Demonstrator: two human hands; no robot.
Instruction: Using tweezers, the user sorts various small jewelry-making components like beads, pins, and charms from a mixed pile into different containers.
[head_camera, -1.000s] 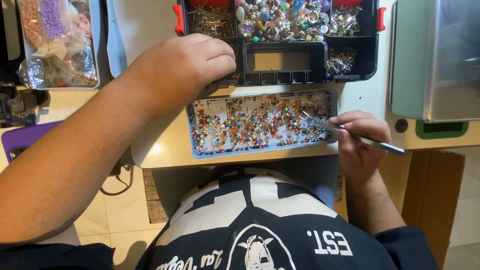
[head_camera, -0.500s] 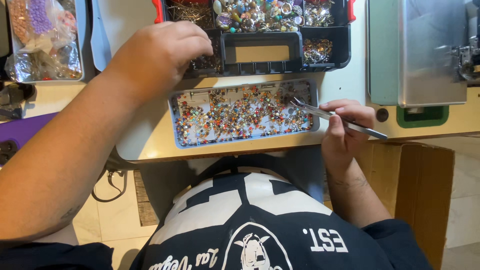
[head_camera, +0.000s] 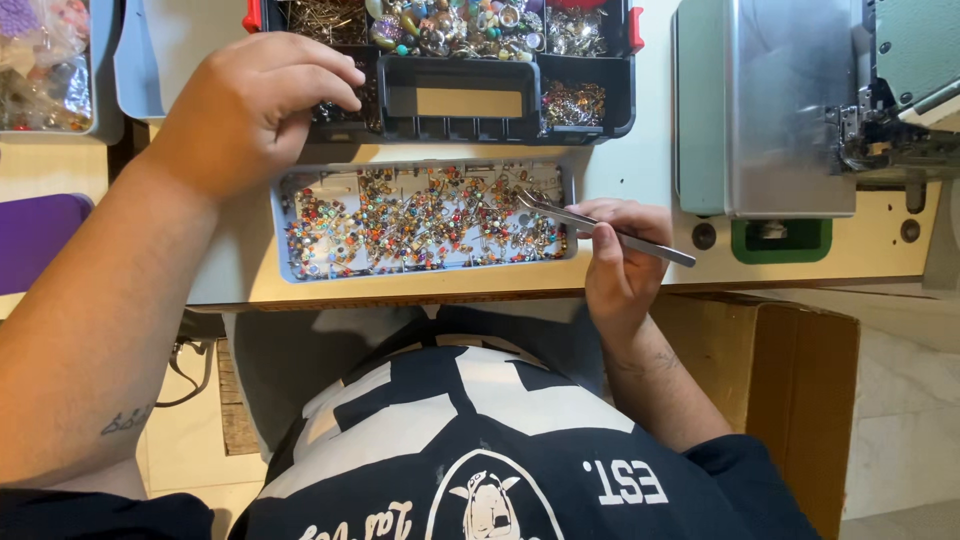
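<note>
Tweezers (head_camera: 605, 228) pinched in right hand (head_camera: 622, 262) fingers, tips over right end of blue bead tray (head_camera: 281, 232), which is full of mixed coloured beads. Left hand (head_camera: 250, 110) curled, fingertips in black organiser box (head_camera: 460, 128) holding metal findings; grip unclear.

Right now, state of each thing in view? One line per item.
left hand: curled, fingertips in the black organizer box
right hand: holding tweezers
tweezers: tips over the right end of the bead tray
bead tray: uncovered, full of mixed coloured beads
black organizer box: open, compartments filled
cardboard box: below the table edge
</note>
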